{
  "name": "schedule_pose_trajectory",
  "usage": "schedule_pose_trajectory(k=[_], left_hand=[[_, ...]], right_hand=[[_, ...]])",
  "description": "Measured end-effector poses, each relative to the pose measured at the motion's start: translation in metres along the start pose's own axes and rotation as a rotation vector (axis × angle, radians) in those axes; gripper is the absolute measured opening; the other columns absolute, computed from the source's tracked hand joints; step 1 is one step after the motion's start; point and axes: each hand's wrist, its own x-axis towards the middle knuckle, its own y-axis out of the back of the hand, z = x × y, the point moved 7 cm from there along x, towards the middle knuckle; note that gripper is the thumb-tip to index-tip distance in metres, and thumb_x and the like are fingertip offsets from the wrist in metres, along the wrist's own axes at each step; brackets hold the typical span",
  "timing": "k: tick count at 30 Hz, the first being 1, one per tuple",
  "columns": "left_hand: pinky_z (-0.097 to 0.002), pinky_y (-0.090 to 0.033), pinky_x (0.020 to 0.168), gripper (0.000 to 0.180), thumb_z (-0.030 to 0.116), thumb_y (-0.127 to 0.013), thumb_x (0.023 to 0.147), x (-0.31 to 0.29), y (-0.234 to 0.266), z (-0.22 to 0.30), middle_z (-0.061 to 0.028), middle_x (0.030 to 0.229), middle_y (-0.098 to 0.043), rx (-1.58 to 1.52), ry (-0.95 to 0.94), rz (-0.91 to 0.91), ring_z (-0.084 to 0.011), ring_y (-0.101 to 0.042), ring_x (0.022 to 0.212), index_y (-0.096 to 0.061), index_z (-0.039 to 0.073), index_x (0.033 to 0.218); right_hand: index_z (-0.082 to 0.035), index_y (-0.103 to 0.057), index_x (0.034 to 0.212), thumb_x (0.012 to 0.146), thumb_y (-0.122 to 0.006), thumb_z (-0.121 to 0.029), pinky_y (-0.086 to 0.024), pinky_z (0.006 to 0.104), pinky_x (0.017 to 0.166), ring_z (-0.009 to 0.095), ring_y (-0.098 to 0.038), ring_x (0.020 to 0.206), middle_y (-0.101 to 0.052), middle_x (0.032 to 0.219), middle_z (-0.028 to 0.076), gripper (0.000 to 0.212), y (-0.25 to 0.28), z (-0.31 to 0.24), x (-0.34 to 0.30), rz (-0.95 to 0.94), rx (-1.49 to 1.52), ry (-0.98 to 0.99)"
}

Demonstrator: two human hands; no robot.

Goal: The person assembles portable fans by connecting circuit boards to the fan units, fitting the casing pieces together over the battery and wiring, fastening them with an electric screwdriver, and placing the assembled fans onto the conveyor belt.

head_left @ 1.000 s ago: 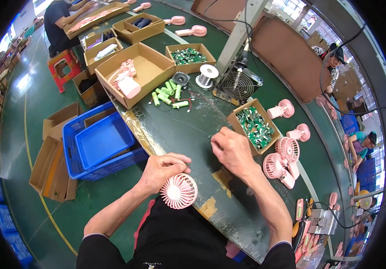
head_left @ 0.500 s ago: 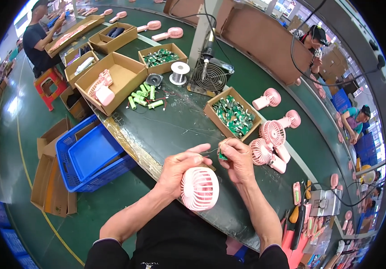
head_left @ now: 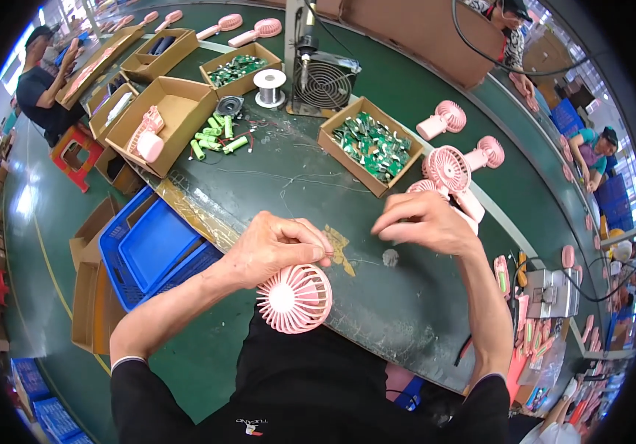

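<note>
Right hand [head_left: 425, 222] left the box [head_left: 330, 139] — green boards [head_left: 372, 146] inside.

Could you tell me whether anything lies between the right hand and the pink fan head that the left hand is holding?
Nothing visible does. The left hand grips the pink fan head at the table's near edge. The right hand hovers to its right, over bare green table. Only a small grey speck lies below that hand.

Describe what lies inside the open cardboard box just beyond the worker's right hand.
The cardboard box holds a heap of small green circuit boards, piled nearly to the rim. Whatever lies beneath the top layer, and the box floor, is covered. The right hand stays outside it.
</note>
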Motion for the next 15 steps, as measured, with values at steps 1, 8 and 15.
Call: schedule_pose_trajectory(k=[1,8,15], left_hand=[[-0.0298,-0.054,0.081,0.009,-0.001,-0.065,0.085,0.000,-0.005,0.001,-0.0159,0.094,-0.068,-0.036,0.024,-0.027,-0.0192,-0.066,0.087,-0.072,-0.007,0.084],[-0.0279,-0.052,0.078,0.008,0.002,-0.067,0.084,0.003,-0.027,0.012,-0.0127,0.096,-0.070,0.145,-0.001,-0.161,-0.0151,-0.065,0.087,-0.073,-0.003,0.086],[-0.0285,-0.051,0.080,0.011,0.005,-0.067,0.083,-0.005,-0.036,0.019,-0.0128,0.104,-0.070,0.357,0.011,-0.163,-0.0134,-0.064,0.092,-0.074,-0.003,0.088]], right_hand=[[0.001,-0.072,0.090,0.082,-0.069,-0.011,-0.044,0.0290,0.060,0.015,-0.059,0.069,-0.061,0.074,0.006,0.015,-0.015,-0.007,0.005,-0.120,-0.043,0.029],[0.001,-0.069,0.088,0.078,-0.068,-0.017,-0.047,0.0397,0.068,0.030,-0.063,0.073,-0.064,0.076,0.016,0.021,-0.060,-0.009,0.008,-0.345,-0.049,0.035],[0.003,-0.067,0.083,0.079,-0.065,-0.013,-0.047,0.0376,0.064,0.029,-0.060,0.068,-0.063,0.075,0.016,0.016,-0.069,-0.007,0.000,-0.348,-0.112,0.120]])
